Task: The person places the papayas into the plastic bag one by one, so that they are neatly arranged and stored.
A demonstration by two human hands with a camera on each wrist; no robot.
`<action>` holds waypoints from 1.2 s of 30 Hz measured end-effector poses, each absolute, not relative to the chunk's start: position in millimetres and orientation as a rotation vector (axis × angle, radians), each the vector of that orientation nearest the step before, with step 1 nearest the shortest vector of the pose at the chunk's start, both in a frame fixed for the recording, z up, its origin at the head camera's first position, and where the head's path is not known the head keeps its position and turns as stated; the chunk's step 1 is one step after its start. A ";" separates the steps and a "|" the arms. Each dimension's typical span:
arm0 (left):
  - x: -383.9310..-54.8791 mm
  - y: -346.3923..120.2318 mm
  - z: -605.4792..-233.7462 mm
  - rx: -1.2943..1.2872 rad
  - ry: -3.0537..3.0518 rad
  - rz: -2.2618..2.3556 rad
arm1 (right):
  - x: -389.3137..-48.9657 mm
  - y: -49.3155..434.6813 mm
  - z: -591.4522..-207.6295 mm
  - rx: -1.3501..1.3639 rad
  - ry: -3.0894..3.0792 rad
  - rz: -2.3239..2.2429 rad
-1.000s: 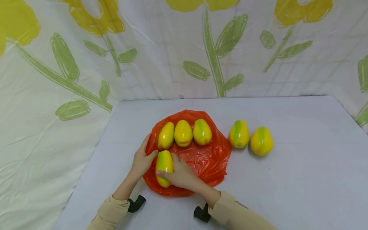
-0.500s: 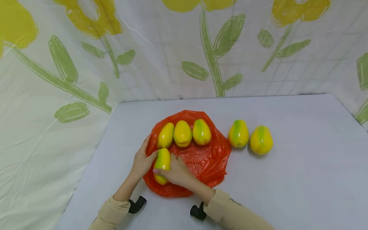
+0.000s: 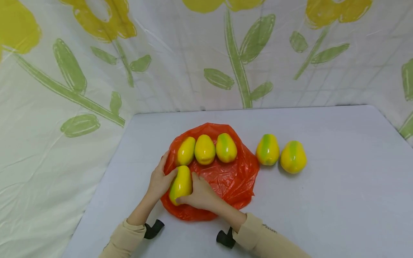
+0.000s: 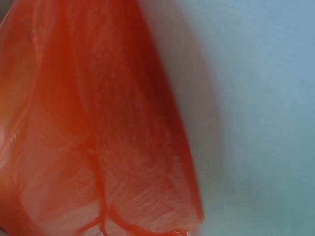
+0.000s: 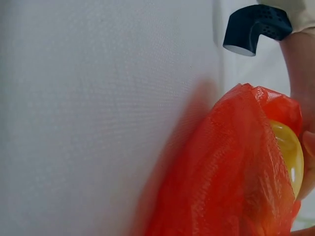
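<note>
A red plastic bag (image 3: pixel 222 179) lies spread on the table with its mouth turned up. My right hand (image 3: pixel 203 193) holds a glossy yellow papaya (image 3: pixel 180 184) with a green stripe, low in the left part of the bag. At the bag's left rim my left hand (image 3: pixel 159 181) grips the plastic, its thumb by the papaya's upper end and its other fingers partly hidden. Behind the held fruit, three papayas (image 3: pixel 205 149) sit in a row inside the bag. The left wrist view has only red plastic (image 4: pixel 98 123) close up beside the pale table.
Two more papayas, one nearer the bag (image 3: pixel 268 149) and one farther right (image 3: pixel 293 157), lie on the white table (image 3: pixel 338 200). Dark curved wrist mounts (image 3: pixel 154 229) hang under both sleeves. A flower-printed curtain (image 3: pixel 180 71) rises behind the table's back edge.
The papaya in my right hand has shifted slightly left and away from me and has turned, its green stripe now toward the left side. My left hand stays at the bag's rim.
</note>
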State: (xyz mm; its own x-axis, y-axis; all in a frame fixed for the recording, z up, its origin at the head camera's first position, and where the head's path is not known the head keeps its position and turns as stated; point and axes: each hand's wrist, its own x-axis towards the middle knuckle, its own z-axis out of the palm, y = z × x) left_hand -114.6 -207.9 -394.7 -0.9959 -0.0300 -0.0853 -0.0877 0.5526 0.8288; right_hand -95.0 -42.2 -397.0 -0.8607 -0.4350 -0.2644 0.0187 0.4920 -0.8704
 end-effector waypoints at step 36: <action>-111.6 -209.1 -390.7 -0.134 2.677 1.459 | -117.4 106.0 -333.6 -0.081 2.519 -1.503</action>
State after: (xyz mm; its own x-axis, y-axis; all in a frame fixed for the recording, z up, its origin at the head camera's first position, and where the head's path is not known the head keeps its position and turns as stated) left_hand -111.6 -209.1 -390.7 -0.9922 -0.0340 -0.1202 -0.1194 0.5400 0.8331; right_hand -117.4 106.0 -333.6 -0.9771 -0.1523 -0.1487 0.0586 0.4796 -0.8756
